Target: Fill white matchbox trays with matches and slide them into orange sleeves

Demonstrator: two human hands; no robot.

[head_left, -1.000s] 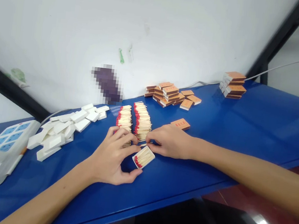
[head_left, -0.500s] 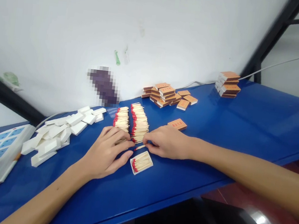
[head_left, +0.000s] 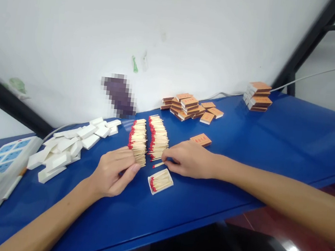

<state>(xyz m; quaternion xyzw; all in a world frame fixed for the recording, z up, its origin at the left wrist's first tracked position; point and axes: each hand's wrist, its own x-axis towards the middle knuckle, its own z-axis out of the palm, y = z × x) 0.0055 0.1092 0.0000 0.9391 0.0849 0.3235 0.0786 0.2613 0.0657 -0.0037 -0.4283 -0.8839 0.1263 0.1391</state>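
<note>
Two long piles of red-tipped matches, a left pile and a right pile, lie side by side on the blue table. At the near end of the left pile is my left hand, its fingers curled and touching the matches; what lies under the fingertips is hidden. My right hand pinches a single match just beyond the small white tray, which is partly filled with matches. An orange matchbox sits behind my right hand.
White empty trays are heaped at the left, beside a white case with blue panels. Orange matchboxes lie in a pile at the back, and more are stacked at the back right. A wall stands behind the table.
My left hand has drawn back a little to the left and its fingers have curled in, uncovering more of the left pile. My right hand stays by the single match. The view has shifted slightly.
</note>
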